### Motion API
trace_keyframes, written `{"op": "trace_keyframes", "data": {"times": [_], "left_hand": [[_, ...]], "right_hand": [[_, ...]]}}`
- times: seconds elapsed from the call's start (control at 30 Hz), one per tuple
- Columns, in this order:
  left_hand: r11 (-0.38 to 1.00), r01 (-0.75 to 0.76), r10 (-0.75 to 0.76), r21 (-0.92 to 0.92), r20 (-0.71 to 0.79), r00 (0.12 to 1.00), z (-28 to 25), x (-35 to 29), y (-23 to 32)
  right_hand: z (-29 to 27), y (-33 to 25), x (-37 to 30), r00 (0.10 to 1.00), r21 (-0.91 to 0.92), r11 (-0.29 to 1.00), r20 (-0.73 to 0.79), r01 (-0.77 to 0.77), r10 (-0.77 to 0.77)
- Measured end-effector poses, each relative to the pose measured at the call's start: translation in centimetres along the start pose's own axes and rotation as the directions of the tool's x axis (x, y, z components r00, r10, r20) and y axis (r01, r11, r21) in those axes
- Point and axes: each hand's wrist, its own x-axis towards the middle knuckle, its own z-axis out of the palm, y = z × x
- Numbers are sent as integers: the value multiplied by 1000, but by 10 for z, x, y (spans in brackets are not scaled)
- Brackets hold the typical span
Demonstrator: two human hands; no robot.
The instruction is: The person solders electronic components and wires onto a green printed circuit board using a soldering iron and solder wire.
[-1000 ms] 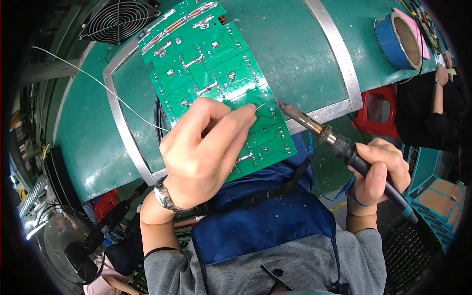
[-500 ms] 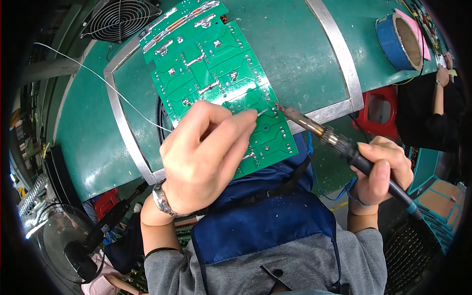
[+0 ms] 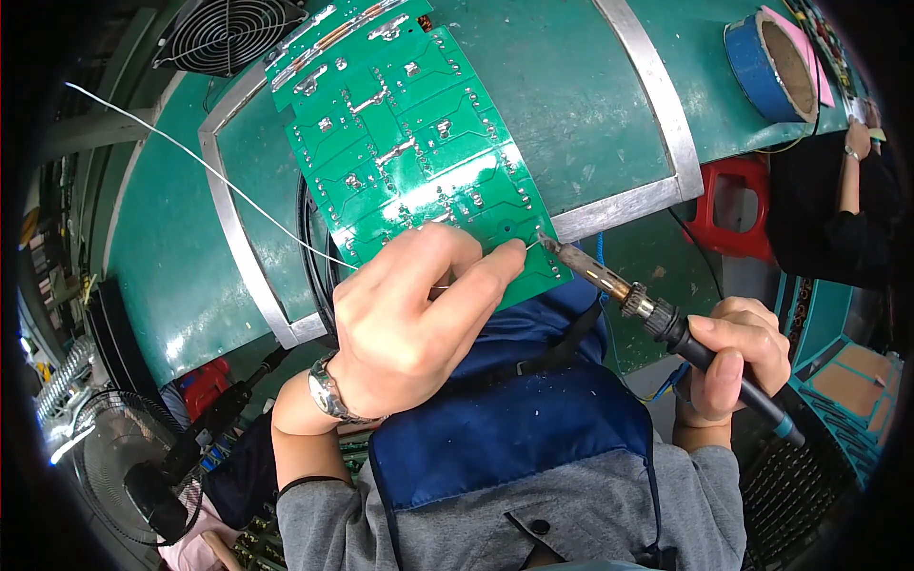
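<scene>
Solder [image 3: 396, 152] covers many joints on your board [image 3: 419, 124], across the tabletop's [image 3: 590, 114] near edge (remainder unclear). Your left hand [image 3: 405, 314] pinches wire [image 3: 214, 171]; your right hand [image 3: 738, 357] grips the iron [image 3: 662, 319].

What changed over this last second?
The left hand and soldering iron moved toward the wearer along the circuit board, which shifted slightly away. Nothing was released: the left hand still pinches the solder wire, the right hand the iron.
</scene>
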Motion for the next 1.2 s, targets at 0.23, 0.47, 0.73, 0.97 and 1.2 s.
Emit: {"op": "trace_keyframes", "data": {"times": [0.23, 0.47, 0.73, 0.97, 1.2], "left_hand": [[1000, 14, -14, 5, 36, 999, -5, -2, 8], [997, -65, 65, -51, 7, 998, -1, -9, 10], [996, -81, 82, -21, 56, 995, 3, -5, 13], [998, -65, 65, -19, 2, 998, -2, -6, 9], [998, -61, 61, 2, -156, 986, -5, -6, -12]], "right_hand": [[3, -3, -4, 995, -3, 995, -19, 100, -100], [-14, -4, -21, 997, 17, 1000, -75, -5, 6], [-4, -3, -20, 991, 51, 991, -52, 127, -124], [-5, -7, -21, 997, 29, 997, -32, 72, -71], [-21, 0, -18, 972, 2, 997, -224, -76, 75]]}}
